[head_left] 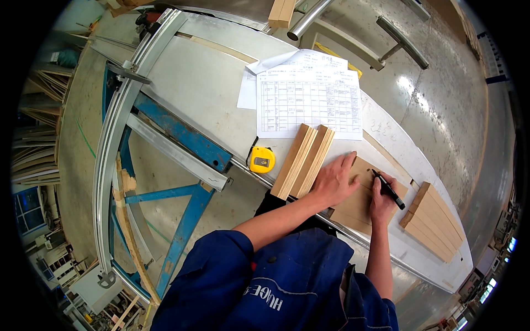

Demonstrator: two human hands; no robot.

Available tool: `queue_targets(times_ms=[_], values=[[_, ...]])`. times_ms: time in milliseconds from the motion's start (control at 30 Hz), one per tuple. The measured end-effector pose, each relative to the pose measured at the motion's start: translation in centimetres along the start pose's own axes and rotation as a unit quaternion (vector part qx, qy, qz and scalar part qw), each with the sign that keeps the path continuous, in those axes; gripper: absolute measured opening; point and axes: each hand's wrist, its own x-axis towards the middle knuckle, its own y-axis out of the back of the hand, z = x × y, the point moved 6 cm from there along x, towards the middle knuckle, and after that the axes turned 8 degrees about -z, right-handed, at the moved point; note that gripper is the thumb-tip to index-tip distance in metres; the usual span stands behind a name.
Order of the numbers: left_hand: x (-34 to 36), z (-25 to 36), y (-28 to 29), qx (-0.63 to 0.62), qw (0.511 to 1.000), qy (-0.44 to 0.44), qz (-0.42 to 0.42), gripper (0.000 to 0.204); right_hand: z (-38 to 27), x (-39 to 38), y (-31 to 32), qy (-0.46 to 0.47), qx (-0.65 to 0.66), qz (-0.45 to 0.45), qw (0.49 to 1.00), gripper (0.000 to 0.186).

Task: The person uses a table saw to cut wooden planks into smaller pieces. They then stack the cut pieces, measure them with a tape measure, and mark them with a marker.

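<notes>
A black marker sits in my right hand, fingers closed around it, its tip at small dark marks on a flat brown wooden board. Resting at the board's left edge, my left hand has its fingers stretched out and holds nothing. Just left of that hand, two plywood strips lie side by side, their layered edges showing. Their far ends overlap printed paper sheets with a table on them. A yellow tape measure lies left of the strips.
A stack of wooden strips lies right of the board. The grey metal work surface has a metal rail along its near edge. At left stand a long aluminium rail and a blue steel frame. Metal tubes stick out beyond the far side.
</notes>
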Motion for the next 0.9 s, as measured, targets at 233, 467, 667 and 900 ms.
queue_targets(times_ms=[233, 467, 667, 900], values=[[0.0, 0.1, 0.0, 0.001, 1.0, 0.006, 0.0, 0.067, 0.7, 0.0, 0.2, 0.015, -0.051, -0.007, 0.999, 0.018], [0.0, 0.1, 0.1, -0.006, 1.0, 0.008, 0.004, 0.067, -1.0, 0.1, 0.0, 0.029, -0.045, -0.002, 0.999, 0.018], [0.0, 0.0, 0.0, -0.004, 1.0, 0.012, 0.001, 0.067, -0.6, 0.0, 0.0, 0.023, -0.057, -0.001, 0.998, 0.019], [0.1, 0.2, 0.1, -0.007, 1.0, 0.009, -0.002, 0.068, -0.3, 0.0, 0.1, 0.029, -0.035, 0.003, 0.999, 0.019]])
